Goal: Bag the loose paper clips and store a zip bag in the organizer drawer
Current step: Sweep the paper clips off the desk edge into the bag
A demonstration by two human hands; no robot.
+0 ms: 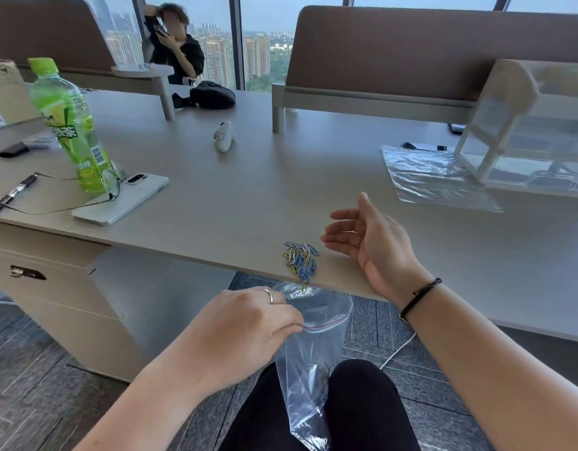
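Paper clips (301,259), blue, yellow and silver, lie in 1 heap at the near edge of the desk (248,190), just below centre of the frame; 1 yellow clip hangs over the edge above the bag mouth. Left hand (245,330), with a ring on 1 finger, pinches the rim of a clear zip bag (310,362) just under the desk edge, mouth held open and body hanging down between the person's knees. Some clips appear to lie at the bottom of the bag, though blur prevents a count. Right hand (369,239) is over the desk just right of the heap, palm turned left, fingers spread and loosely curled, grasping nothing; a black band sits on its wrist.

Second zip bag (434,177) lies flat at right of frame, partly under the clear organizer drawer unit (535,131) at the far right. At left of frame stand a green tea bottle (69,125), a white phone (121,200) with glasses (113,182) resting on it, and a pen (14,192). A white handheld device (223,136) lies at upper centre.
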